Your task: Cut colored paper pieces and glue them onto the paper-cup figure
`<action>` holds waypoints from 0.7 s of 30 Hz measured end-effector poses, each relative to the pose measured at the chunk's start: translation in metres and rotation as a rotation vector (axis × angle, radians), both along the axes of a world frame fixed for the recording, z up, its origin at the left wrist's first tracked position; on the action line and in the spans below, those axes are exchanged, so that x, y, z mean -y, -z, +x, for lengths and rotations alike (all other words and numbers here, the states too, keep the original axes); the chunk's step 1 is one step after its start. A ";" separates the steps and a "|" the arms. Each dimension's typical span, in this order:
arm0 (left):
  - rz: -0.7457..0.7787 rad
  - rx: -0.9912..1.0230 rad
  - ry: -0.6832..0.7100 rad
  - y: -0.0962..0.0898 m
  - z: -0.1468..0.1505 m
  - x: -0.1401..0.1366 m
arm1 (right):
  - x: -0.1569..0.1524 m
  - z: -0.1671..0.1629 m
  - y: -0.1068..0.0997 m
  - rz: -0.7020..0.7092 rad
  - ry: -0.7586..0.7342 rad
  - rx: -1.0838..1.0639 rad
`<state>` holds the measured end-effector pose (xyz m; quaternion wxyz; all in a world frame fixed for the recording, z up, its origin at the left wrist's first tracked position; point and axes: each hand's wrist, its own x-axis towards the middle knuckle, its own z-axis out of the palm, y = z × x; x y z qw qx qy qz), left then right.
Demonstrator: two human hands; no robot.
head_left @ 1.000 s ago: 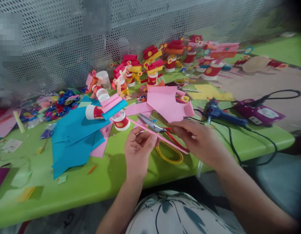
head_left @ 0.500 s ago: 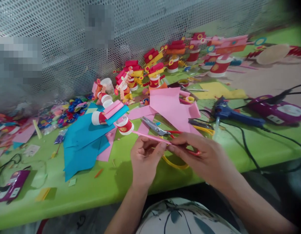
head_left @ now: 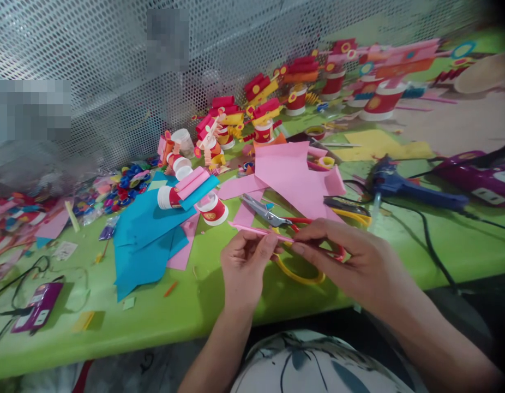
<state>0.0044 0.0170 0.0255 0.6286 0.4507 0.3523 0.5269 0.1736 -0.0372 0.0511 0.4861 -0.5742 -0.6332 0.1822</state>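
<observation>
The left hand [head_left: 248,259] pinches a narrow pink strip [head_left: 252,231] near its middle, over the front of a green bench [head_left: 154,338]. The right hand [head_left: 350,262] grips the strip's right end. Both sets of fingers are closed on it, two holds that likely steady something so thin. Scissors [head_left: 269,213] lie just behind, within easy reach; whether the right hand touches their handles, I cannot tell. Beyond lies a pink sheet [head_left: 291,174].
</observation>
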 end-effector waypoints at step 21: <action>0.016 -0.002 -0.085 -0.003 0.000 0.001 | -0.002 0.012 0.017 0.006 -0.065 0.018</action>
